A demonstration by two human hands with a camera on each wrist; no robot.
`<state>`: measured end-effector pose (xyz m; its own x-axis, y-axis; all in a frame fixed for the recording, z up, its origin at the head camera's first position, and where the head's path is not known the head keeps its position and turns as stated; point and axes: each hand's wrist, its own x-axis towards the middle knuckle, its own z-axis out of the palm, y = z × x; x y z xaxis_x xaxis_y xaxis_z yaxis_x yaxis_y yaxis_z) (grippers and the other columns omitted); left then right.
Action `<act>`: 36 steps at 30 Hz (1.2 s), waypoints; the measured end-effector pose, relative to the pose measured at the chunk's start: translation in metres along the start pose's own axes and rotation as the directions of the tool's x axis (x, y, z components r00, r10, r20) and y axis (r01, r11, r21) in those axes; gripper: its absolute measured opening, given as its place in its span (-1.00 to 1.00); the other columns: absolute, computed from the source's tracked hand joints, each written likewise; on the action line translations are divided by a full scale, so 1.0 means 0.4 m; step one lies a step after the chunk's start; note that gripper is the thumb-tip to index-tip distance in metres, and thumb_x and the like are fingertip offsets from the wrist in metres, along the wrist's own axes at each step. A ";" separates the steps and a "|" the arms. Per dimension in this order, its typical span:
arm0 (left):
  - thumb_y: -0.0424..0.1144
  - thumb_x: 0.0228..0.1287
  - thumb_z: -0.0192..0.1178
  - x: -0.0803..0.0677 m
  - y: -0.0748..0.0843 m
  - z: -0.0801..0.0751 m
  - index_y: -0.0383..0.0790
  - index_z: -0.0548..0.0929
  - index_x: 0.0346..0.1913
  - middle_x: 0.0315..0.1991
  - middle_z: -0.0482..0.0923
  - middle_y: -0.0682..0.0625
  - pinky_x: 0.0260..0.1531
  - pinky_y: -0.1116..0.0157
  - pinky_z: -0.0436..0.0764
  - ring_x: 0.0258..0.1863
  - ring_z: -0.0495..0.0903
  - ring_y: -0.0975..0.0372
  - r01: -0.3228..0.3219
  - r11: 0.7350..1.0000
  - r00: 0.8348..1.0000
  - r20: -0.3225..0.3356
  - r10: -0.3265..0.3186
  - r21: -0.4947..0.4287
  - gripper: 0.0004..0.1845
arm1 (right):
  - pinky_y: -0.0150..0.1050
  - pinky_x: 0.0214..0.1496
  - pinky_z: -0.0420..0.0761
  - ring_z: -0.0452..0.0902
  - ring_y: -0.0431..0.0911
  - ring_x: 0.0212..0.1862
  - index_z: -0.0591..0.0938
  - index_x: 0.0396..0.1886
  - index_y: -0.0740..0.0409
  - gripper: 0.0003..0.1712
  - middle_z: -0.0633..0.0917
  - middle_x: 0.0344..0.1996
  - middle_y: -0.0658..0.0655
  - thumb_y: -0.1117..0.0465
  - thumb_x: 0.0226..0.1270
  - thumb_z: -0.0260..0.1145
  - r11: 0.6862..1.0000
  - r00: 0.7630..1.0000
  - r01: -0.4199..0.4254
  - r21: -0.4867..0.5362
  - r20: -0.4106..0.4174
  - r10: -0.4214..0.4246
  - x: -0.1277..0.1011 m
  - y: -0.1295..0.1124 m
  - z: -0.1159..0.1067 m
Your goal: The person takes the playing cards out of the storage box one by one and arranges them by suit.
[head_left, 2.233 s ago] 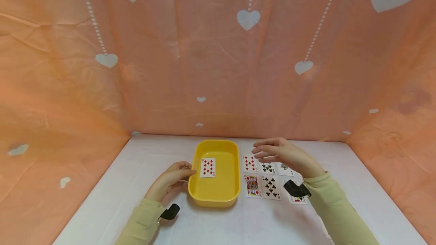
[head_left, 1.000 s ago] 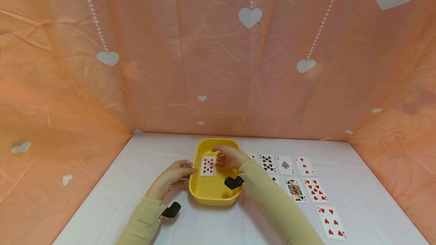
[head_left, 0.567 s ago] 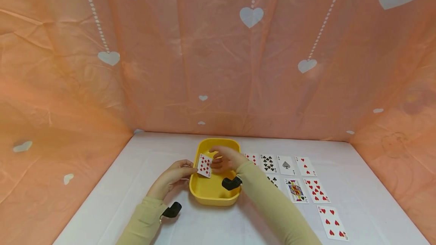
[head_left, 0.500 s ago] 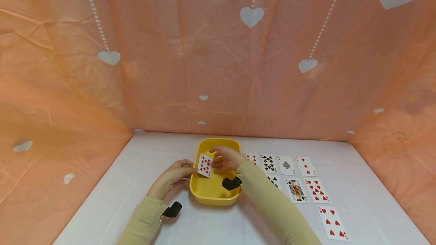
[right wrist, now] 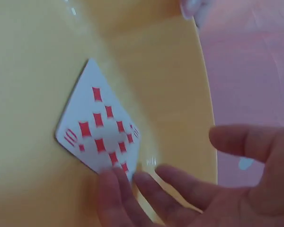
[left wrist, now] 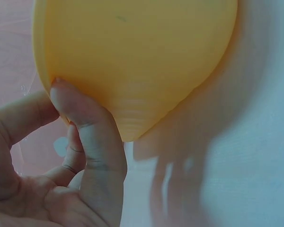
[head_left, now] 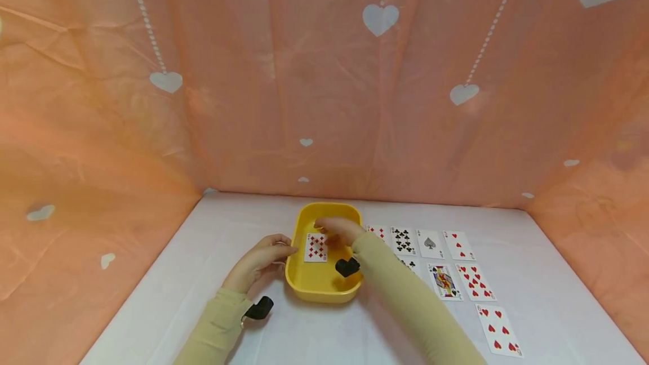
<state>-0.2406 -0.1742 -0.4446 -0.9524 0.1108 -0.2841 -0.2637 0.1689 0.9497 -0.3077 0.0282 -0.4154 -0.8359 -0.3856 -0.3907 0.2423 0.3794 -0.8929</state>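
Observation:
In the head view, a yellow plastic tray [head_left: 323, 296] stands on the white table. My left hand [head_left: 259, 261] pinches its left rim between thumb and fingers; the left wrist view shows the thumb [left wrist: 92, 127] over the edge. Inside the tray lies a ten of diamonds playing card [head_left: 315, 248], face up. My right hand [head_left: 341, 231] reaches over the tray from the right, its fingers loosely bent. In the right wrist view, the fingertips of the right hand [right wrist: 203, 184] are at the card's near corner, and the thumb side stands apart.
Right of the tray, face-up cards lie in rows: an ace of spades [head_left: 430, 244], a three of hearts [head_left: 459, 245], a jack [head_left: 444, 282], a ten of hearts [head_left: 475, 282], a six of hearts [head_left: 499, 330] and several others. My right forearm partly covers some. Orange curtains surround the table.
My right hand has come from above the table cards into the tray. The ten of diamonds, tilted half a second ago, now lies straighter and slightly further right. My left hand stays on the rim.

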 end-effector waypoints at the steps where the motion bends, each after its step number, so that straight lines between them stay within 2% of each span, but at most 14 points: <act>1: -0.30 0.22 0.25 0.000 0.002 -0.001 -0.37 0.46 -0.13 -0.32 0.60 -0.15 -0.49 0.33 0.55 -0.41 0.59 0.15 0.000 1.000 1.000 -0.003 0.000 0.000 -0.74 | -0.04 0.01 0.56 0.55 0.17 -0.13 0.50 0.11 0.36 -0.48 0.48 0.07 0.36 0.05 0.34 0.12 0.999 1.000 -0.004 -0.043 0.013 0.005 -0.001 -0.004 0.001; 4: -0.31 0.21 0.24 0.001 0.008 -0.002 -0.36 0.46 -0.14 -0.34 0.60 -0.13 -0.51 0.35 0.55 -0.42 0.58 0.17 -0.001 1.000 1.000 -0.005 0.001 -0.003 -0.75 | -0.06 -0.08 0.61 0.61 0.18 -0.19 0.49 0.05 0.44 -0.49 0.55 -0.06 0.35 0.07 0.35 0.13 0.992 0.997 -0.026 -0.120 0.069 0.035 -0.007 -0.015 0.005; 8: -0.30 0.22 0.24 -0.001 0.008 -0.001 -0.36 0.46 -0.14 -0.32 0.59 -0.13 -0.51 0.34 0.55 -0.41 0.58 0.16 0.004 1.000 1.000 -0.015 -0.004 0.008 -0.75 | -0.09 -0.16 0.65 0.64 0.12 -0.31 0.52 0.00 0.43 -0.54 0.65 -0.20 0.35 0.09 0.34 0.14 0.988 0.987 -0.037 -0.147 0.149 0.059 -0.023 -0.012 0.012; 11: -0.31 0.22 0.25 -0.001 0.000 -0.001 -0.36 0.47 -0.16 -0.31 0.59 -0.15 -0.51 0.34 0.55 -0.41 0.58 0.17 0.006 1.000 1.000 -0.016 -0.006 0.001 -0.76 | -0.12 -0.16 0.64 0.62 0.07 -0.33 0.56 -0.02 0.38 -0.57 0.68 -0.24 0.32 0.11 0.30 0.15 0.985 0.989 -0.011 -0.173 0.143 0.036 -0.028 -0.004 0.016; 14: -0.32 0.20 0.25 0.000 -0.005 -0.002 -0.37 0.46 -0.18 -0.31 0.60 -0.16 -0.52 0.35 0.55 -0.40 0.58 0.18 -0.004 1.000 1.000 -0.001 0.004 -0.016 -0.77 | -0.10 -0.10 0.61 0.62 0.10 -0.24 0.59 -0.03 0.36 -0.57 0.69 -0.24 0.28 0.11 0.27 0.15 0.975 0.995 0.022 -0.223 0.099 0.001 -0.029 0.001 0.014; 16: -0.32 0.20 0.25 -0.001 -0.003 -0.002 -0.37 0.45 -0.18 -0.31 0.60 -0.17 -0.51 0.35 0.56 -0.39 0.59 0.19 -0.013 1.000 1.000 0.009 0.013 -0.019 -0.76 | -0.08 -0.07 0.59 0.62 0.11 -0.20 0.61 -0.05 0.36 -0.58 0.69 -0.23 0.28 0.11 0.27 0.15 0.967 0.995 0.035 -0.253 0.099 -0.010 -0.030 0.001 0.012; 19: -0.33 0.20 0.25 -0.005 0.001 -0.002 -0.39 0.44 -0.17 -0.29 0.61 -0.18 -0.51 0.35 0.56 -0.38 0.60 0.18 -0.024 1.000 1.000 0.015 0.024 -0.012 -0.75 | -0.10 -0.08 0.59 0.62 0.10 -0.24 0.64 -0.10 0.35 -0.61 0.70 -0.24 0.28 0.11 0.28 0.16 0.952 0.988 0.060 -0.299 0.153 -0.014 -0.034 -0.001 0.009; 24: -0.32 0.21 0.25 -0.005 0.005 0.001 -0.38 0.46 -0.18 -0.30 0.60 -0.17 -0.51 0.35 0.56 -0.40 0.58 0.17 -0.006 1.000 1.000 -0.007 0.006 -0.014 -0.77 | -0.14 -0.11 0.61 0.60 0.05 -0.29 0.67 -0.15 0.34 -0.62 0.70 -0.27 0.25 0.11 0.30 0.15 0.932 0.971 0.091 -0.351 0.239 -0.005 -0.040 -0.001 0.006; 31: -0.31 0.20 0.26 -0.002 -0.001 0.000 -0.37 0.46 -0.18 -0.33 0.60 -0.11 -0.51 0.35 0.57 -0.39 0.60 0.17 -0.004 1.000 1.000 -0.004 0.004 0.000 -0.75 | -0.15 -0.10 0.57 0.57 0.00 -0.31 0.69 -0.21 0.30 -0.61 0.71 -0.36 0.21 0.06 0.30 0.14 0.902 0.969 0.110 -0.417 0.248 -0.003 -0.047 0.008 -0.004; 36: -0.31 0.21 0.25 -0.006 0.002 -0.001 -0.38 0.46 -0.17 -0.34 0.60 -0.11 -0.51 0.35 0.57 -0.40 0.60 0.18 -0.014 1.000 1.000 0.001 0.014 0.000 -0.75 | -0.18 -0.19 0.56 0.50 -0.09 -0.41 0.72 -0.29 0.27 -0.67 0.68 -0.46 0.13 0.11 0.26 0.17 0.905 0.963 0.109 -0.410 0.268 0.005 -0.047 0.010 -0.011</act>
<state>-0.2387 -0.1746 -0.4433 -0.9558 0.1146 -0.2709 -0.2502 0.1674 0.9536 -0.2930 0.0406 -0.4105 -0.6721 -0.5948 -0.4411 -0.0739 0.6466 -0.7593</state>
